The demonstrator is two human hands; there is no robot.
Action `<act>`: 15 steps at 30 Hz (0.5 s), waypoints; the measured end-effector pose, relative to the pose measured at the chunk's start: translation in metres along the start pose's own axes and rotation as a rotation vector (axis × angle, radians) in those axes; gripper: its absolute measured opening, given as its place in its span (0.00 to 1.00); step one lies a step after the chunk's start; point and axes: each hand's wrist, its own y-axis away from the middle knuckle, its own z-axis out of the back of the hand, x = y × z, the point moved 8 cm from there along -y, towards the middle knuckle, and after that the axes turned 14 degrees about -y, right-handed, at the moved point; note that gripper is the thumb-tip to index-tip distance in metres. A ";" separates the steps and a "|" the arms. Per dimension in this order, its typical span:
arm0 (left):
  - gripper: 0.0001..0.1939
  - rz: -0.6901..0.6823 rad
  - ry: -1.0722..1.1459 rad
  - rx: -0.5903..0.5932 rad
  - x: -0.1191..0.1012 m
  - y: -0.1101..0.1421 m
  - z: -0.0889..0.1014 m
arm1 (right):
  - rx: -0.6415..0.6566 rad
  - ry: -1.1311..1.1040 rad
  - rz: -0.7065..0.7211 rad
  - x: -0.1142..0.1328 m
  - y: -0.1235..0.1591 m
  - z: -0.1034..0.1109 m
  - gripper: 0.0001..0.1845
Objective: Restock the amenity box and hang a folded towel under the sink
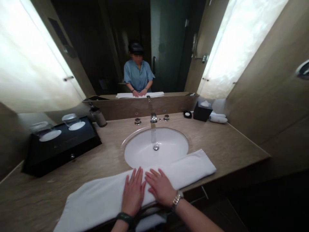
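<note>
Had both hands flat, fingers spread, side by side on towel [145, 190] at lower centre: left hand [133, 192], right hand [160, 187]. Gripped nothing. Best pressed evenly, smoothing outward along table [222, 141] edge below sink [169, 151].

One head camera looks forward and down from close above the counter [224, 141]. The sink [156, 149] sits near centre, the mirror [135, 48] at twelve o'clock, both hands at six o'clock.
</note>
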 end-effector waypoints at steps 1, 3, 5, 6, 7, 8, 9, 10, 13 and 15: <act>0.30 0.018 -0.076 0.014 0.021 0.004 -0.004 | -0.018 0.115 -0.091 -0.024 0.007 0.015 0.31; 0.32 0.082 -0.215 -0.032 0.083 0.015 0.003 | -0.147 0.297 -0.342 -0.089 0.046 0.072 0.28; 0.37 0.238 -0.301 -0.035 0.155 0.032 0.016 | -0.277 0.366 -0.511 -0.150 0.095 0.135 0.30; 0.39 0.327 -0.323 0.007 0.186 0.043 0.022 | -0.338 0.386 -0.594 -0.176 0.118 0.161 0.31; 0.41 0.427 -0.328 0.064 0.213 0.054 0.028 | -0.391 0.400 -0.659 -0.197 0.135 0.180 0.32; 0.43 0.521 -0.323 0.117 0.234 0.066 0.035 | -0.425 0.406 -0.704 -0.211 0.146 0.193 0.32; 0.44 0.595 -0.308 0.156 0.248 0.077 0.040 | -0.451 0.413 -0.732 -0.218 0.151 0.198 0.32; 0.46 0.643 -0.288 0.174 0.257 0.087 0.046 | -0.469 0.425 -0.747 -0.216 0.151 0.197 0.32; 0.50 0.709 -0.221 0.163 0.260 0.114 0.054 | -0.532 0.461 -0.580 -0.157 0.125 0.167 0.32; 0.48 0.764 -0.212 0.150 0.255 0.132 0.054 | -0.541 0.401 -0.265 -0.083 0.095 0.126 0.31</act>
